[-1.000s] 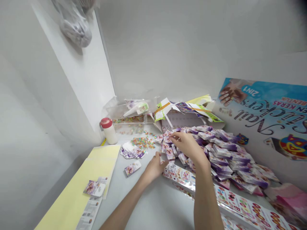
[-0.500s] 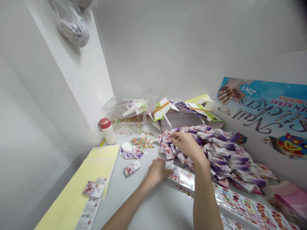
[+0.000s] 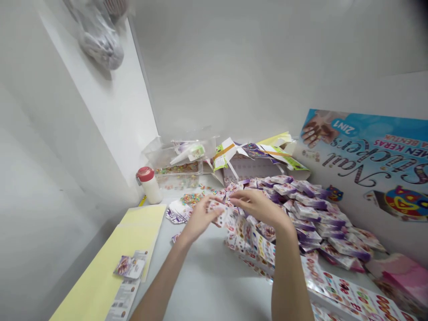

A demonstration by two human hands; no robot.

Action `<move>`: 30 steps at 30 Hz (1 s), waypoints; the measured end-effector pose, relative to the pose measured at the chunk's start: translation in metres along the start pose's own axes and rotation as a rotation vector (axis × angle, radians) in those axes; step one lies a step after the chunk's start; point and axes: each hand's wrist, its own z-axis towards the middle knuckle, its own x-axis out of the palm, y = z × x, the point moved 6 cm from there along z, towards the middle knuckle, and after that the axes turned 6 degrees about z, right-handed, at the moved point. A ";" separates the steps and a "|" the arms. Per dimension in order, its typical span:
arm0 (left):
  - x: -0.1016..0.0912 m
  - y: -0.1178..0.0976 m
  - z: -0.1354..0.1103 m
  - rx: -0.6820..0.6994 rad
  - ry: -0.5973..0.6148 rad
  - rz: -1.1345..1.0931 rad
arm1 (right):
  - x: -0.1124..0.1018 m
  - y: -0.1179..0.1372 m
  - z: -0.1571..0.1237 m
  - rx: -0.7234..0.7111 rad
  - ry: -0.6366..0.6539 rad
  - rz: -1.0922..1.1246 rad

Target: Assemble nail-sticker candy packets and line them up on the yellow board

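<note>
- White tabletop (image 3: 207, 285), nail-sticker poster (image 3: 364, 142) leaning at back right
- Pile of purple-and-white packets (image 3: 310, 209) right of centre
- Folded strip of printed sticker cards (image 3: 247, 236) against pile's near edge, upper end between hands
- Left hand (image 3: 199, 219): fingers pinching strip
- Right hand (image 3: 258, 206): fingers curled above strip, grip unclear

A blue-and-white printed poster (image 3: 364, 151) leaning upside down is showing "2IN1" on its white oval badge (image 3: 343, 127), "Nail Stickers" running across it in dark script lettering (image 3: 366, 162), and "EN KERAS" and "BENTUK", cut off at the edge, standing in red capitals (image 3: 397, 141).
</note>
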 end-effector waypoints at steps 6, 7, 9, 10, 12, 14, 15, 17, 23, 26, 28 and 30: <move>-0.074 -0.034 -0.017 -0.002 -0.374 -0.200 | 0.014 0.026 -0.010 -0.115 0.271 0.284; -0.084 -0.033 -0.018 0.018 -0.434 -0.163 | 0.014 0.031 -0.010 -0.131 0.255 0.347; -0.101 -0.030 -0.020 0.060 -0.553 -0.013 | 0.015 0.038 -0.009 -0.155 0.238 0.467; -0.106 -0.030 -0.021 0.076 -0.608 0.095 | 0.017 0.042 -0.008 -0.162 0.239 0.514; -0.111 -0.033 -0.023 0.108 -0.684 0.323 | 0.020 0.047 -0.004 -0.168 0.229 0.583; -0.105 -0.043 -0.026 0.147 -0.657 0.454 | 0.024 0.049 0.001 -0.160 0.181 0.641; -0.100 -0.049 -0.027 0.170 -0.596 0.463 | 0.025 0.050 0.005 -0.151 0.142 0.675; -0.082 -0.060 -0.031 0.192 -0.390 0.390 | 0.029 0.049 0.012 -0.133 0.058 0.748; -0.056 -0.074 -0.041 0.105 -0.176 0.258 | 0.038 0.047 0.021 -0.077 -0.080 0.816; -0.060 -0.069 -0.040 0.073 -0.239 0.225 | 0.041 0.049 0.021 -0.076 -0.011 0.746; -0.064 -0.067 -0.039 0.066 -0.262 0.220 | 0.039 0.051 0.020 -0.118 0.005 0.691; -0.066 -0.067 -0.039 0.072 -0.279 0.226 | 0.035 0.051 0.020 -0.148 -0.033 0.622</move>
